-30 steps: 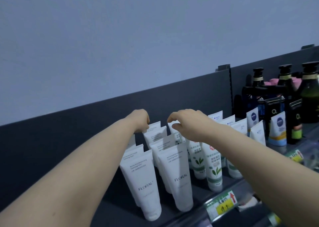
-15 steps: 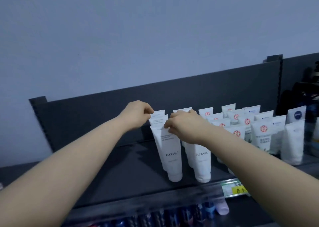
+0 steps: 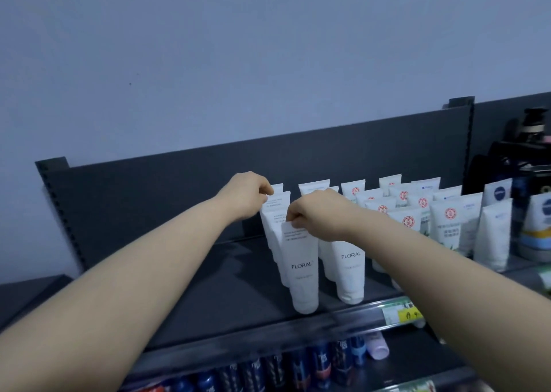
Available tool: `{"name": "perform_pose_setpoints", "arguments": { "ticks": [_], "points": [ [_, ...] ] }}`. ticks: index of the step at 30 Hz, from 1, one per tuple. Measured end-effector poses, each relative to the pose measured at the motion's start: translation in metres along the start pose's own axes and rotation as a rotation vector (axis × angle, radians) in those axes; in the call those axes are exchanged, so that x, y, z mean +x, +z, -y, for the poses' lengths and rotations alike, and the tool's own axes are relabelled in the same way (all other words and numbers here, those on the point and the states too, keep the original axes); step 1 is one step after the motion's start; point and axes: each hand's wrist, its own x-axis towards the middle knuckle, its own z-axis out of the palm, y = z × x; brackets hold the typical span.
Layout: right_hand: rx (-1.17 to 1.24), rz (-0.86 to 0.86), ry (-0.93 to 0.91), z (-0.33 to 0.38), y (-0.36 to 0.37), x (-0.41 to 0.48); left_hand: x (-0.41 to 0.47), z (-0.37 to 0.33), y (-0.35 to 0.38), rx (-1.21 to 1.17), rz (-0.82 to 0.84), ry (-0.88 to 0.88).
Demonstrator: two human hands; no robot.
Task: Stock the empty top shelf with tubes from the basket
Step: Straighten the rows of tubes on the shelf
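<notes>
- Tubes [image 3: 351,269] stand in rows on the top shelf [image 3: 193,287]; the right hand [image 3: 316,212] pinches the front FLORAL tube [image 3: 302,269] by its crimp.
- Left hand [image 3: 247,195], fingers curled, pinches a rear tube [image 3: 278,205] by its top.
- Shelf's left part is bare, so stocking seems partly done; basket unseen.

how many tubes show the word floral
2. The left front tube stands near the shelf edge, its top pinched by the right hand; the right front tube stands beside it, under that wrist. Tubes behind them may carry it too, hidden.

Dark bottles [image 3: 534,127] far right; blue cans [image 3: 320,366] and lilac bottle [image 3: 378,348] below.
</notes>
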Motion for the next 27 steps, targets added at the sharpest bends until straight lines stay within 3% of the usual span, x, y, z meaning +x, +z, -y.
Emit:
{"name": "perform_pose_setpoints", "arguments": {
  "ticks": [5,8,11,21,24,27],
  "points": [
    [0.202,0.007,0.056,-0.009,-0.006,-0.003,0.004,-0.007,0.001,-0.042,0.057,0.041],
    [0.105,-0.135,0.174,-0.024,-0.012,-0.004,0.005,-0.009,0.004,0.037,0.165,0.033],
    [0.015,-0.152,0.252,-0.037,-0.012,-0.004,0.006,-0.011,0.01,0.074,0.242,0.044],
    [0.02,-0.139,0.245,-0.034,-0.007,0.006,0.005,-0.01,0.011,0.006,0.228,0.055],
    [0.051,-0.149,0.226,-0.029,-0.012,0.013,0.01,-0.006,0.005,-0.142,0.243,0.009],
    [0.096,-0.133,0.21,-0.027,-0.016,0.025,0.02,0.01,-0.006,-0.217,0.122,-0.048]
  ]
}}
